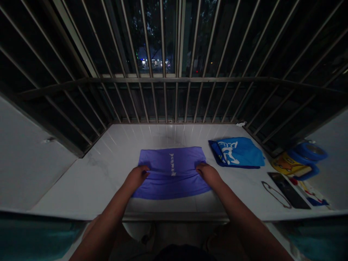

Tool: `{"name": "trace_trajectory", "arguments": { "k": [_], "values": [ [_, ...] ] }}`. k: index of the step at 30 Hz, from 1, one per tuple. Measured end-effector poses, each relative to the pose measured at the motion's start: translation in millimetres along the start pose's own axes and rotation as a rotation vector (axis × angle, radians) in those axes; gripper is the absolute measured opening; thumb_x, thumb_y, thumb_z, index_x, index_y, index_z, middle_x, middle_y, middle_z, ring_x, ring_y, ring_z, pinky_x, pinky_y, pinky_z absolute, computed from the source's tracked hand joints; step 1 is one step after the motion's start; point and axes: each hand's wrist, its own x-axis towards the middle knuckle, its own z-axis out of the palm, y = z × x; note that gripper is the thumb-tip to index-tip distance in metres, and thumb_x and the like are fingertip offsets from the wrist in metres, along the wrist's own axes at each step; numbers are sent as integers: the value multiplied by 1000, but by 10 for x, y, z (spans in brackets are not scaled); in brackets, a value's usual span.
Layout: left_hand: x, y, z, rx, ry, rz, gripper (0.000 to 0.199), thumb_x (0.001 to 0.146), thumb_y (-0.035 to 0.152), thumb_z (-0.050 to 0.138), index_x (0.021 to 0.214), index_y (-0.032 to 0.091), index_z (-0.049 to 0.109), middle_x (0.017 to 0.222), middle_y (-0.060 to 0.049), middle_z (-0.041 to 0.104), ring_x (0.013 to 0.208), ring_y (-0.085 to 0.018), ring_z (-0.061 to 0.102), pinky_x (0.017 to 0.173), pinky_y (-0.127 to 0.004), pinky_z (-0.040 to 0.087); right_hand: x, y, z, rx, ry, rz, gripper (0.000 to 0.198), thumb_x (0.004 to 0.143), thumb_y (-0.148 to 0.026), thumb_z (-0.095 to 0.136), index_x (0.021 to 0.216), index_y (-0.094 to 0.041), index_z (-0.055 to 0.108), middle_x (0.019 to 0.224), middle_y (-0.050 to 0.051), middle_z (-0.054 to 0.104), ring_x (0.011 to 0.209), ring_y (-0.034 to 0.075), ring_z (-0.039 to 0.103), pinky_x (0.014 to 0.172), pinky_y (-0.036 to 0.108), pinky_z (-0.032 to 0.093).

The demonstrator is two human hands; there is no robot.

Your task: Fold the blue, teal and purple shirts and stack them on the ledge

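Observation:
A folded purple shirt (160, 185) lies on the pale marble-look ledge in front of me, with a column of white characters at its middle. My left hand (140, 174) is closed on its left side, thumb and fingers pinching the fabric. On the opposite side, my right hand (204, 171) pinches the cloth in the same way. Shallow creases run across the shirt between the two hands. Its lower edge spreads out towards me, and its upper edge lies nearly straight.
Right of the shirt sits a folded blue garment (244, 152) with white print, over a darker blue piece. Further right are a yellow and blue container (290, 163), a dark phone-like slab (289, 192) and a thin cord loop (276, 194). Metal window bars (176, 79) rise behind the ledge (108, 174).

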Motion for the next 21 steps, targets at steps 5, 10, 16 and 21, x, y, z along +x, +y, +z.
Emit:
{"name": "trace_trajectory", "arguments": {
  "k": [5,10,16,21],
  "values": [
    [-430,76,-43,-109,223,68,26,105,40,61,116,26,80,118,-6,85,109,-25,81,103,-38,63,-281,-125,-132,13,128,-24,30,112,-30,49,116,-22,78,115,12,79,109,27,73,100,37,56],
    [-1128,-55,281,11,249,146,31,110,39,54,126,31,80,129,-6,82,119,-26,80,107,-39,65,-943,-177,149,-24,243,-116,30,114,-30,49,118,-24,77,115,11,79,107,28,73,99,42,58],
    [-1504,-232,722,208,239,182,44,105,22,55,142,30,76,153,-12,72,135,-31,73,115,-50,63,-1358,-79,814,-128,260,-120,32,105,-20,58,129,-28,78,127,12,79,116,30,75,102,46,61],
    [-1494,-254,710,250,252,166,47,106,24,53,150,28,71,153,-13,72,135,-31,73,115,-52,63,-1327,-24,825,-125,272,-99,33,103,-21,62,130,-29,78,130,13,79,116,31,76,103,49,63]
  ]
}}
